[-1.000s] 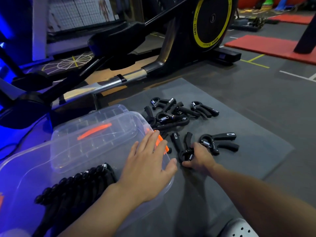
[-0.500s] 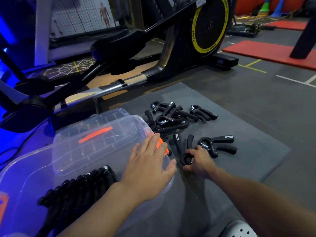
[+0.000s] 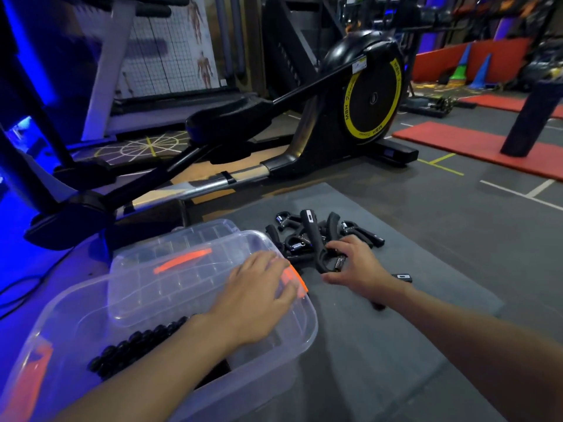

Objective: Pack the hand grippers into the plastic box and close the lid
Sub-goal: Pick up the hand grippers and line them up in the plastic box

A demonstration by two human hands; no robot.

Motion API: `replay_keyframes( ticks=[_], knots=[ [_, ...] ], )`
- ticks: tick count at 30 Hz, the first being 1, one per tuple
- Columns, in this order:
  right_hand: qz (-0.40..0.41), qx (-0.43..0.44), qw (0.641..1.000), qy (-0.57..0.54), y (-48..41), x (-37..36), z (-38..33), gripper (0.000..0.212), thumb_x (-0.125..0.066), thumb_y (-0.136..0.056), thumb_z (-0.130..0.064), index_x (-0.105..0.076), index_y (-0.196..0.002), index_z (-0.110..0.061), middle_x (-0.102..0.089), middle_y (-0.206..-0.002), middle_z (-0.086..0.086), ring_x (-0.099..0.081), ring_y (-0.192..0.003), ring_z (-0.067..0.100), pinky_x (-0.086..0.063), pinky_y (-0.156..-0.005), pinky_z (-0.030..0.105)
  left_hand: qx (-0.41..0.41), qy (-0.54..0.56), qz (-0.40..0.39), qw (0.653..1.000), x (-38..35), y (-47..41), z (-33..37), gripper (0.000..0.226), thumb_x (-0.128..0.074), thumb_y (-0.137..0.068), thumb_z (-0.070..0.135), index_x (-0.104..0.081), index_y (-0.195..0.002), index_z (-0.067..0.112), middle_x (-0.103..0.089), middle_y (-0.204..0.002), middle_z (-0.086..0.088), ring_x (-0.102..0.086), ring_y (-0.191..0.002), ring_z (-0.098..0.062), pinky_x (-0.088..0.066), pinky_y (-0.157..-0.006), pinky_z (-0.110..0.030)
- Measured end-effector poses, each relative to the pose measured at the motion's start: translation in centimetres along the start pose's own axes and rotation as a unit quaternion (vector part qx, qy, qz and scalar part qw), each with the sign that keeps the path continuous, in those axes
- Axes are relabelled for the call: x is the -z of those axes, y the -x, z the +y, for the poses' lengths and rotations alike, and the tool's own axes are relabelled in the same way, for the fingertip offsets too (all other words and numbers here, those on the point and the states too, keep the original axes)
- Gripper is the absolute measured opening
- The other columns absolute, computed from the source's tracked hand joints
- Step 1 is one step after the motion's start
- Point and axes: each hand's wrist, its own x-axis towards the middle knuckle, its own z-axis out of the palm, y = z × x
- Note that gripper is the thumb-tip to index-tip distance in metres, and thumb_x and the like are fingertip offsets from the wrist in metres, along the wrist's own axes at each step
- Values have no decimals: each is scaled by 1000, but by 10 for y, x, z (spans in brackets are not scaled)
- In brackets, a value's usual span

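Observation:
A clear plastic box [image 3: 292, 345] with orange clips stands on the floor at the lower left. Its clear lid [image 3: 170, 278] with an orange handle leans on the box's far side. Black hand grippers [image 3: 134, 348] lie inside the box. My left hand [image 3: 256, 300] rests flat on the box's right rim. My right hand [image 3: 356, 263] holds one black hand gripper [image 3: 313, 239] lifted off the grey mat [image 3: 426, 257], handles pointing up. Behind it a pile of black hand grippers [image 3: 292, 239] lies on the mat. One more hand gripper [image 3: 402, 277] shows partly behind my right wrist.
A black elliptical trainer [image 3: 365, 99] with a yellow-ringed wheel stands just beyond the mat and box. Red mats [image 3: 463, 144] and a dark post [image 3: 530, 117] lie at the far right. Blue-lit floor and a cable run left of the box.
My right hand has picked a hand gripper up off the mat and raised it. My left hand stays on the box rim. The camera view has tilted upward.

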Motion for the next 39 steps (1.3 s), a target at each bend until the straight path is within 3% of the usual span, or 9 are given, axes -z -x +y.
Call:
replay_keyframes(
  ticks=[5,11,17,22,26,29,33,36,39],
  knots=[
    [-49,127,988,70,-4,39,-55,75,-84,-61,-44,-60,-129,-23,-50,-122,1,-47,-117,22,-37,-100,28,16,28,65,997,46,4,-20,46,-38,-97,46,-43,-138,26,-43,-141,9,-41,-129,-14,-34,-106,-35],
    [-73,274,954,95,-5,58,-125,69,-81,-60,-45,-61,-125,-30,-44,-124,-8,-30,-117,4,-31,-100,21,31,96,122,987,91,14,-58,53,-52,-90,48,-35,-139,35,-43,-137,13,-49,-121,-12,-45,-99,-43],
    [-67,357,925,113,-8,37,-154,66,-83,-63,-43,-60,-124,-32,-43,-126,-9,-36,-126,13,-41,-101,30,70,214,179,958,106,37,-97,44,-65,-88,34,-47,-128,33,-51,-125,14,-53,-111,-1,-51,-92,-33],
    [-53,472,848,236,-16,20,-176,60,-81,-61,-45,-61,-116,-34,-47,-129,-5,-39,-131,19,-41,-92,19,131,260,209,933,102,50,-128,32,-66,-89,30,-52,-117,34,-57,-115,15,-59,-104,-1,-50,-86,-26],
    [-68,508,816,270,-17,2,-195,62,-81,-62,-46,-56,-118,-38,-46,-132,-6,-31,-137,19,-40,-99,23,146,278,182,932,105,55,-144,36,-68,-87,31,-55,-122,30,-59,-112,14,-61,-99,1,-53,-86,-24],
    [-78,529,796,285,-19,-9,-206,65,-82,-61,-41,-54,-120,-39,-44,-133,-8,-27,-141,20,-35,-108,27,161,294,159,929,106,57,-150,35,-70,-86,30,-59,-120,25,-64,-112,5,-67,-94,-9,-55,-87,-29],
    [-79,549,773,308,-18,-15,-216,70,-85,-59,-39,-54,-123,-38,-43,-138,-6,-28,-143,25,-34,-110,32,167,332,146,917,109,62,-150,25,-65,-90,15,-62,-115,14,-69,-100,-4,-72,-76,-18,-55,-66,-24],
    [-69,564,762,309,-19,-17,-217,72,-86,-60,-39,-53,-124,-36,-41,-141,-3,-27,-144,26,-33,-113,35,164,361,147,906,112,65,-150,13,-65,-90,6,-68,-102,8,-73,-84,-8,-72,-74,-21,-59,-71,-32],
    [-39,570,765,298,-22,-16,-217,69,-86,-63,-38,-56,-125,-32,-42,-144,3,-27,-145,27,-34,-114,37,152,396,172,889,116,66,-149,11,-65,-87,0,-70,-97,4,-74,-79,-10,-72,-72,-20,-59,-71,-28]
  ],
)
